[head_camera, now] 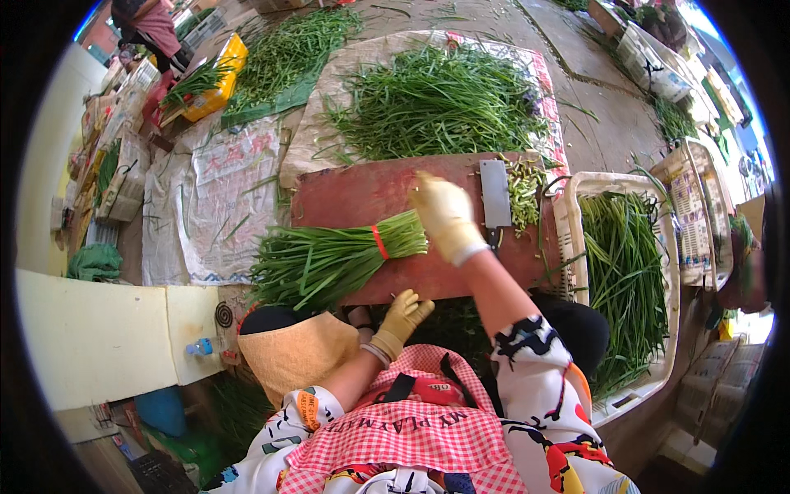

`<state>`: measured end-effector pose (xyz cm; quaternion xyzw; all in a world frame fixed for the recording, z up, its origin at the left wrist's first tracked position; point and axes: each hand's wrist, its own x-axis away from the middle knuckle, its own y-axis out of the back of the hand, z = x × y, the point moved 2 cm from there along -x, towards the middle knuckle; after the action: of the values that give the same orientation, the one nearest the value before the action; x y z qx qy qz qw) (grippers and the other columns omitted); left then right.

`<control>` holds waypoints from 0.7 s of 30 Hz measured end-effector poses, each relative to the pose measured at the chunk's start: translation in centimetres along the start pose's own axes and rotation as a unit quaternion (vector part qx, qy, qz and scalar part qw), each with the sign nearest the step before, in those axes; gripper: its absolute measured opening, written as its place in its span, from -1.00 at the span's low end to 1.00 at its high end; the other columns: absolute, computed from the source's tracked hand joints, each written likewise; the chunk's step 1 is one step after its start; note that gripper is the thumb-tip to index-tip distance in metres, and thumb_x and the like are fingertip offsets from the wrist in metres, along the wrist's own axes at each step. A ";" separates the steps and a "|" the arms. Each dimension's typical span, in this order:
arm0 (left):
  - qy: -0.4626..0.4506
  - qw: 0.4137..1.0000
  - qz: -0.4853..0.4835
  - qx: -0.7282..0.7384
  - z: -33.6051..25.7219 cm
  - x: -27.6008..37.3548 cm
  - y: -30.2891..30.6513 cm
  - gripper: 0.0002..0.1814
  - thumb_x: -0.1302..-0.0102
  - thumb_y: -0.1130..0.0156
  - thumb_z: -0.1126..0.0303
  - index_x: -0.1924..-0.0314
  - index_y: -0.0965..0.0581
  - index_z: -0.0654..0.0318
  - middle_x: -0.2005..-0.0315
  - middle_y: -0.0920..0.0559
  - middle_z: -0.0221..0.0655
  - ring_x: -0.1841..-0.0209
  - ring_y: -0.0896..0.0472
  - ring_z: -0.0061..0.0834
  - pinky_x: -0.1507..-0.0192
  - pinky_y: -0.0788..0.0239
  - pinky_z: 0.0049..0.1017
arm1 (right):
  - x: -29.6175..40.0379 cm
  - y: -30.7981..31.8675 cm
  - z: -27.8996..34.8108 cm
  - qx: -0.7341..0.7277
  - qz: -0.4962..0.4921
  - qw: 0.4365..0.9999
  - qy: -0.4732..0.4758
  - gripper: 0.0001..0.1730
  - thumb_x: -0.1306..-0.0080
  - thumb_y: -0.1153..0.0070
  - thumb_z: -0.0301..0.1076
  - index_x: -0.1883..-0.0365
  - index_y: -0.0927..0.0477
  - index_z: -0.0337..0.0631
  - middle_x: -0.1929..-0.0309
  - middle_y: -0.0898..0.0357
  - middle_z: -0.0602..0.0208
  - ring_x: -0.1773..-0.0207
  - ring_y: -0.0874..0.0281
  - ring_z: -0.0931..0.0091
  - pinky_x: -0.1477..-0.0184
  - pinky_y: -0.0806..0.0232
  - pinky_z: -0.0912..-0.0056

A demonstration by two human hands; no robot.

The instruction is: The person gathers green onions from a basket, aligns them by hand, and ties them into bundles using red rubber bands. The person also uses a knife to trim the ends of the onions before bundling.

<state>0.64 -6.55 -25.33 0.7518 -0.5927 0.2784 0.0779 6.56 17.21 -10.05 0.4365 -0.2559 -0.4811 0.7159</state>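
A bunch of garlic chives [327,253] lies on the red board [370,185], bound by a red band [379,242] near its cut ends. The leafy end hangs over the board's left front edge. My right hand [447,213], in a pale work glove and slightly blurred, is over the board just right of the cut ends; its fingertips are hard to make out. At the board's front edge is my left hand [405,318], gloved, its fingers loosely apart with nothing in them. A cleaver [495,194] lies flat right of my right hand, beside chopped stalk ends [523,191].
Beyond the board, loose chives [438,105] are heaped on a woven sack [321,136]. A white plastic crate [673,346] of chives stands at right. White sacks [228,204] lie at left. A person [148,28] is near a yellow crate [213,92] at the far left.
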 end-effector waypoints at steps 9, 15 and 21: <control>0.085 0.787 -0.049 0.610 -5.0 -3.1 9.4 -0.07 -0.30 -0.06 -0.33 -0.45 -0.13 0.15 -0.45 -0.15 -0.16 -0.51 -0.03 -0.21 -0.50 0.09 -0.23 | 4.8 -11.2 9.2 0.025 0.171 0.977 0.125 -0.39 -0.38 0.02 0.11 -0.15 -0.50 -0.23 -0.04 -0.60 0.08 -0.19 -0.48 0.21 -0.42 -0.05 0.06; -0.039 0.879 -0.053 0.472 -7.8 -1.0 6.5 -0.27 -0.34 -0.24 -0.03 -0.36 -0.27 0.19 -0.30 -0.34 -0.26 -0.30 -0.29 -0.30 -0.39 -0.14 -0.23 | 9.5 -4.9 7.6 -0.085 0.000 0.982 0.167 -0.23 -0.23 -0.19 0.04 -0.27 -0.39 -0.32 -0.15 -0.48 -0.04 -0.25 -0.39 0.12 -0.38 -0.11 0.09; -0.296 0.941 -0.069 0.151 -15.6 2.9 4.5 -0.54 -0.34 -0.31 0.16 -0.11 -0.54 0.31 -0.15 -0.54 -0.20 -0.16 -0.48 -0.30 -0.16 -0.40 -0.26 | 11.7 3.1 7.6 -0.193 -0.089 0.961 0.177 -0.07 -0.01 -0.45 -0.22 -0.32 -0.31 -0.32 -0.20 -0.43 -0.05 -0.24 -0.39 0.06 -0.26 -0.27 0.11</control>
<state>-8.23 -3.31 -11.80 0.8420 -0.4870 0.1231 -0.1969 6.76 4.08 -4.28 0.3893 0.0126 -0.4979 0.7748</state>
